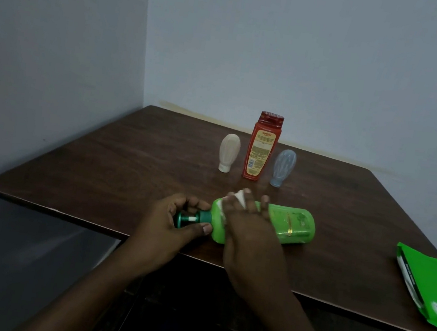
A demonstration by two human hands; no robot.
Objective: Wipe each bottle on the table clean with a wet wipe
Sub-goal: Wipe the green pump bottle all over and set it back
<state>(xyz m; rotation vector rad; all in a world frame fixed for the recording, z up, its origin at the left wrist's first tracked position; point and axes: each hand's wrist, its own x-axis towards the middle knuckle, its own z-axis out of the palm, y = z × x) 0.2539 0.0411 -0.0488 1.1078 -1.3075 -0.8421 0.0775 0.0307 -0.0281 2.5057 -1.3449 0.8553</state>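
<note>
A light-green pump bottle lies on its side at the lower centre of the frame, its dark-green pump head pointing left and its base to the right. A crumpled white wet wipe sits against the bottle's shoulder. Behind it, at centre frame, three bottles stand in a row: a cream tube on its cap, a tall orange-red bottle upright, and a pale-blue tube on its cap.

Table: dark wood.
Near back edge: red bottle between cream tube and blue tube, all standing.
Near front edge: green bottle, lying.
Right edge: wipes pack.
</note>
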